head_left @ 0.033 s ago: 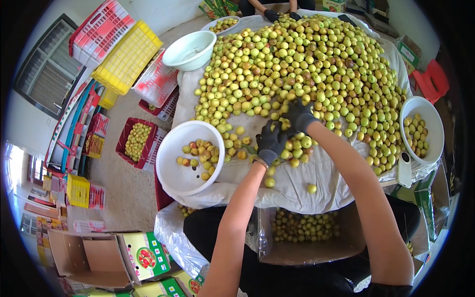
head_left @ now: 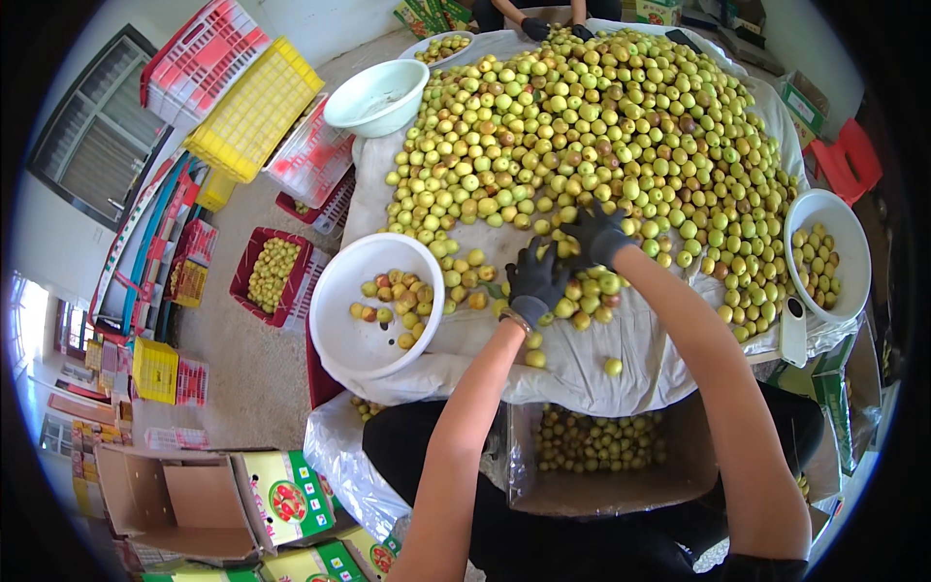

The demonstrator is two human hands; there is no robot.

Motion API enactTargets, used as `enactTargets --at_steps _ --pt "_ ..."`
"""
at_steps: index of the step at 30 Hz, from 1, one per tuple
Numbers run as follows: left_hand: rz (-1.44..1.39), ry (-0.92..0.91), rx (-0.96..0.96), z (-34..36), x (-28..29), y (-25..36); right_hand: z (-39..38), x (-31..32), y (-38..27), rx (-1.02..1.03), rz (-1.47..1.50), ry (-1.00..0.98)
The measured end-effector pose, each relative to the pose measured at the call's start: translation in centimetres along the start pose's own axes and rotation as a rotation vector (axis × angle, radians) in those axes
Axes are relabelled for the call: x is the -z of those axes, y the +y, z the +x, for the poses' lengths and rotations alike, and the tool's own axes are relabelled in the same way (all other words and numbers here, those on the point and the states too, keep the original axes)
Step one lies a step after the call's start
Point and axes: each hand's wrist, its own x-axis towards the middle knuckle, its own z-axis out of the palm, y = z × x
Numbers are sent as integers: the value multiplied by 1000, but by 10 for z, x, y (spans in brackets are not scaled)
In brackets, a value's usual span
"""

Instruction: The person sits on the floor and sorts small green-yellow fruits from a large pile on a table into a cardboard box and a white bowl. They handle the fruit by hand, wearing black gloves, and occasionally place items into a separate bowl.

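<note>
Black-gloved fingers are spread on both hands. My left hand (head_left: 535, 283) reaches among the green-yellow, partly brown round fruits on the front middle of the cloth-covered table (head_left: 655, 373). My right hand (head_left: 595, 233), a little higher and to the right, touches the large fruit heap (head_left: 572, 116); what lies under its fingertips is partly hidden. Loose fruits (head_left: 601, 296) lie between and just right of my hands. A white basin (head_left: 339, 330) with some fruits stands left of them. Below the table edge is a lined box of fruit (head_left: 601, 446).
Another basin (head_left: 849, 281) and a white phone-like object (head_left: 793, 339) sit at right. A pale empty basin (head_left: 373, 102) is upper left. A co-worker's gloved hands (head_left: 533, 27) work at the far side. Stacked crates (head_left: 247, 107), a fruit crate (head_left: 272, 276) and cartons (head_left: 194, 509) stand left.
My hands have shifted very slightly, the right one a little to the right and down. The view has moved slightly.
</note>
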Motion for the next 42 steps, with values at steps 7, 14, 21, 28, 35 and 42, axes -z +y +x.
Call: enactTargets --at_steps 7,14,21,28,35,42 --pt "30 -320 -294 -87 43 55 -113 -76 46 42 126 340" --pt "77 20 224 -44 52 -71 -265 -91 81 6 485 528" --pt "34 -591 258 12 42 -93 -307 -88 78 -30 751 518" --pt "-261 -408 499 45 70 -72 -302 -79 64 101 558 510" --pt "21 -665 31 46 23 -46 -302 -81 65 106 585 476" --pt "-762 -233 282 41 61 -76 -319 -83 73 25 512 503"
